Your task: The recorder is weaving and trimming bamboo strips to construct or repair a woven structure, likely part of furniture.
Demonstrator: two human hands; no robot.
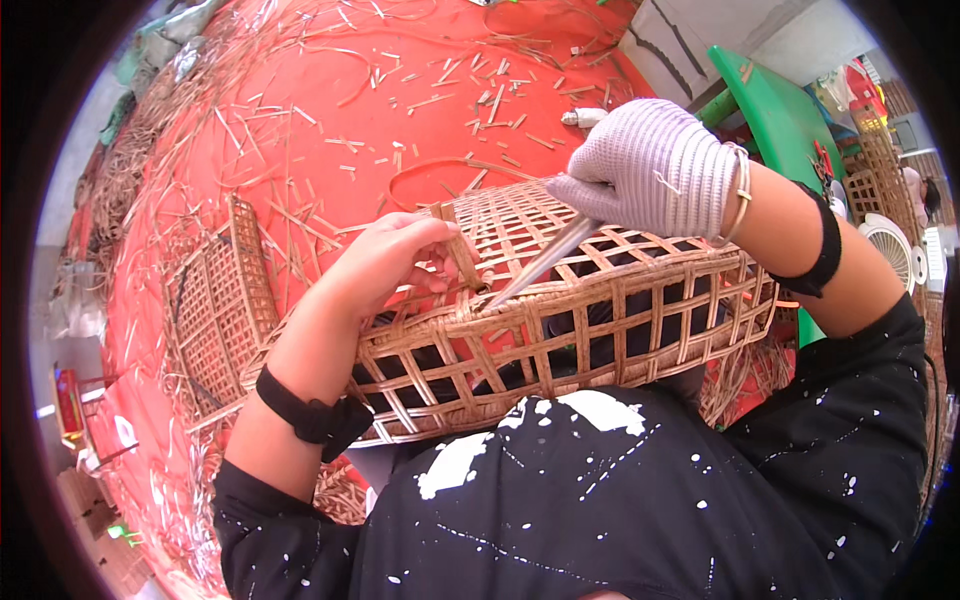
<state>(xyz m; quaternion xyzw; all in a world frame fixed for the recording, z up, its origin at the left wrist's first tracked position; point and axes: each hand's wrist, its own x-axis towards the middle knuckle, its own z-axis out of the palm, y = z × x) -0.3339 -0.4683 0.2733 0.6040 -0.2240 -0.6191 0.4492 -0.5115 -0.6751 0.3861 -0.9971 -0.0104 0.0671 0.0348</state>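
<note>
Basket (612,292) of openwork weave sits before the person's torso (570,490). Gloved right hand (645,168), tightly closed, grips a metal spike (547,262), tip at the basket's edge; bare left hand (385,262), half-curled, pinches a flat strip (463,260). Edge-binding appears underway; threading next calls for steady control.

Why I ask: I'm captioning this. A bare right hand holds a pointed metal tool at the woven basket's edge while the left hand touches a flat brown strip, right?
The right hand isn't bare: the head view shows it in a ribbed knitted glove. It does hold the pointed metal tool at the woven basket's edge, and the left hand touches the flat brown strip.
</note>
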